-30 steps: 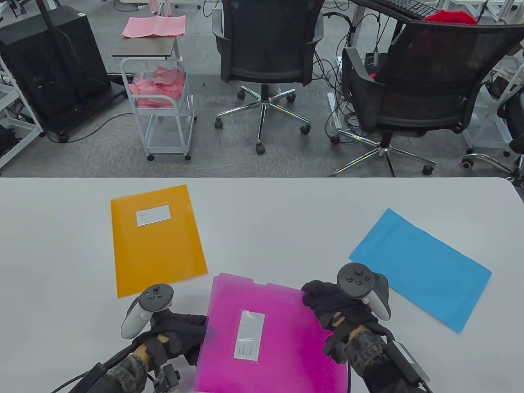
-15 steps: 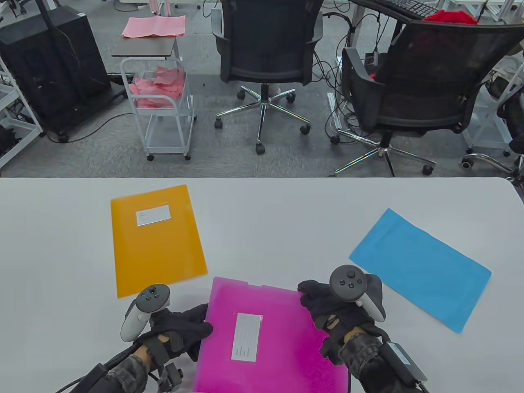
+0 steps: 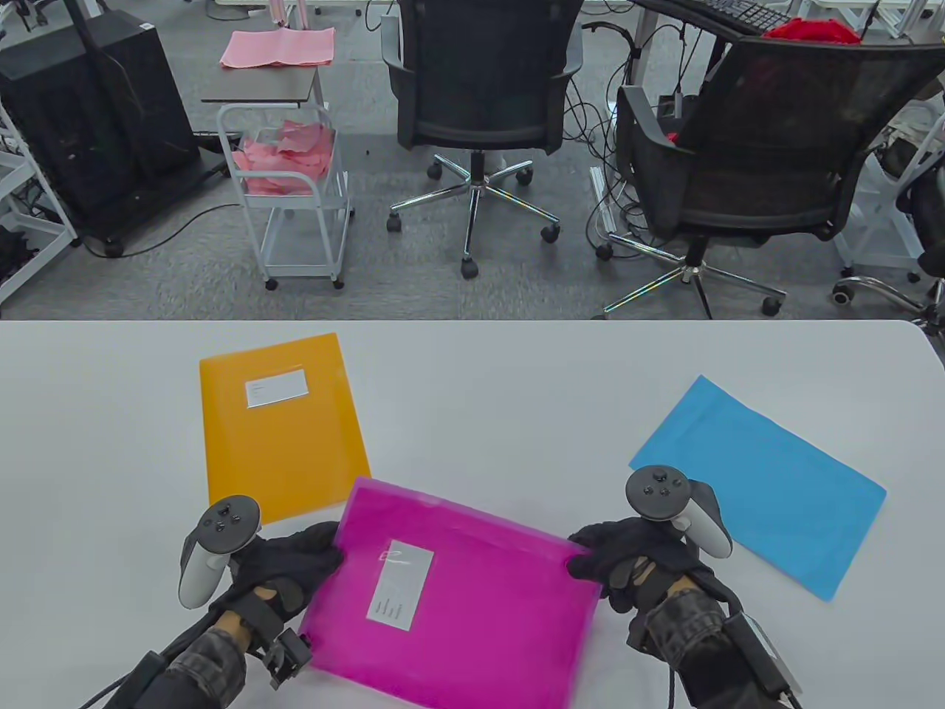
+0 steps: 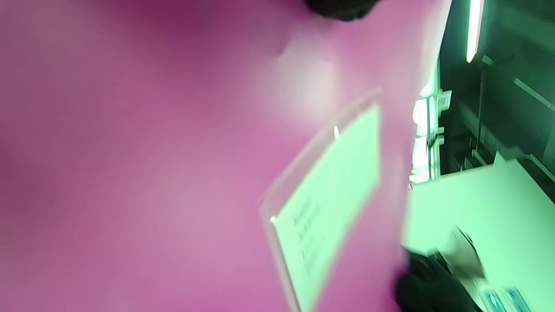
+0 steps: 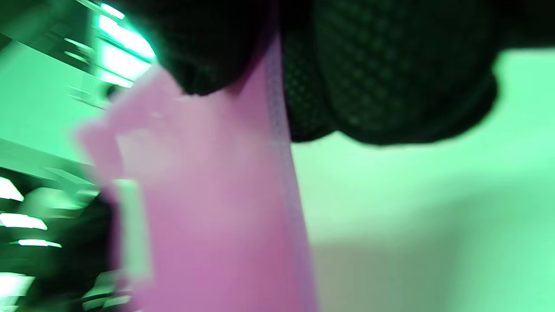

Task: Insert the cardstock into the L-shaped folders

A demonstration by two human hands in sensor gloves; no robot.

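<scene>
- Magenta folder (image 3: 472, 598) sits skewed at bench (image 3: 472, 384) 6 o'clock, label pocket (image 3: 401, 585) facing up, far corner overlapping the orange folder (image 3: 277, 428).
- Left hand (image 3: 284, 565) fingers (image 3: 321, 543) clamp its 9 o'clock edge.
- Right hand (image 3: 635, 565) fingers (image 3: 590, 550) pinch the 3 o'clock corner; right wrist view shows the edge between thumb and fingers.
- Blue cardstock (image 3: 760, 484) lies flat at 3 o'clock, apart from both hands.
- Wrist views blurred.

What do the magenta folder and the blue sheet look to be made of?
Magenta folder: probably thin translucent plastic, slightly glossy; light passes through it in the right wrist view, and a clear label pocket sits on its front. Blue sheet: likely cardstock; flat, opaque, matte, with no glare.
</scene>
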